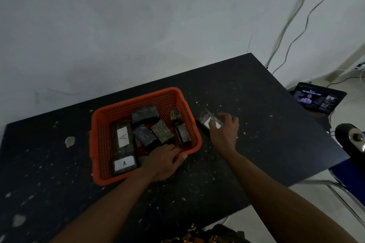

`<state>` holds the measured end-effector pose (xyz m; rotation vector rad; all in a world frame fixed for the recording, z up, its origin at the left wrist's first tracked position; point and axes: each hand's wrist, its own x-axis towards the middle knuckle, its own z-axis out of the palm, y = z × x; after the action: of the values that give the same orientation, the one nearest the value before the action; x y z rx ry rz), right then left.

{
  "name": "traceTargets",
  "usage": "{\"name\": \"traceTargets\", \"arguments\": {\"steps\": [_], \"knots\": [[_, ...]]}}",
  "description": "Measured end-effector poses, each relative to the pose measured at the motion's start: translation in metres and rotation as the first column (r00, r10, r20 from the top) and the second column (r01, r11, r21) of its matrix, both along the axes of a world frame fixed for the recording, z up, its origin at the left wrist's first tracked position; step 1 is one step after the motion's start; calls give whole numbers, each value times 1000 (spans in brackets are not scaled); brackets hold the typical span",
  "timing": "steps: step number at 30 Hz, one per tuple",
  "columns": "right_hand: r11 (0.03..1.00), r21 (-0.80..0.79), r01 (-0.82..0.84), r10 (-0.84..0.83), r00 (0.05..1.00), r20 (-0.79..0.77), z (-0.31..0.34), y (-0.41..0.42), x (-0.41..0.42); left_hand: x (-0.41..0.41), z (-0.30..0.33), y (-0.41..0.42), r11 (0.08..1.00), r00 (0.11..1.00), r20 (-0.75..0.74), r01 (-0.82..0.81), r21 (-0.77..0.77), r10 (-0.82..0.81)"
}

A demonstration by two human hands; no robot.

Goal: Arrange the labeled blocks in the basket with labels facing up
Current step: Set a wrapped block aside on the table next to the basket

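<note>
Orange basket rim sits under the left hand — fingers curled over the near right wall, thumb on the outside, so it looks like a steadying grip on the basket, not on a block. Right hand is just outside the basket's right side, fingers closed around a dark block w/ a white label patch showing by the fingertips; can't read the letter, and the block is motion-blurred, so whether it's lifted or resting on the table I can't tell. Moving outward: inside the basket, two blocks along the left wall look done — long block and the short one nearer the camera, both w/ white "A" labels up. Approx five more blocks lie jumbled in the middle and right part, tilted at odd angles, no labels visible on top. So by my read the task is maybe a third through: two placed right, one in hand outside, the loose pile left to flip and line up. Table is black w/ pale specks; laptop glows off to the right, well apart.
</note>
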<state>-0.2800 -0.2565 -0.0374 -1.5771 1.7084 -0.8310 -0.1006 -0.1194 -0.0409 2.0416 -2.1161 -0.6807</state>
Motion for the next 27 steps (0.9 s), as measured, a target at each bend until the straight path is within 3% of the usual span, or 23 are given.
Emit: {"name": "traceTargets", "arguments": {"steps": [3, 7, 11, 14, 17, 22, 27], "knots": [[962, -132, -238, 242, 970, 19, 14, 12, 34, 17, -2, 21, 997, 998, -9, -57, -43, 57], [827, -224, -516, 516, 854, -66, 20, 36, 77, 42, -3, 53, 987, 990, -7, -141, -78, 141], [677, -158, -719, 700, 695, -166, 11, 59, 109, 64, 0, 79, 963, 974, -22, -227, -146, 226], [636, -84, -768, 742, 637, -208, 5, 68, 126, 77, 3, 91, 940, 957, -7, -286, -187, 290], [629, -43, -776, 749, 620, -234, 4, 70, 141, 89, 4, 99, 938, 942, 57, -322, -128, 331], [654, 49, -755, 722, 604, -338, 4, 67, 168, 99, 2, 101, 938, 934, 93, -339, -71, 344], [619, 184, -764, 762, 526, -377, 3, 62, 193, 98, -4, 99, 934, 924, 143, -344, -99, 355]]}}
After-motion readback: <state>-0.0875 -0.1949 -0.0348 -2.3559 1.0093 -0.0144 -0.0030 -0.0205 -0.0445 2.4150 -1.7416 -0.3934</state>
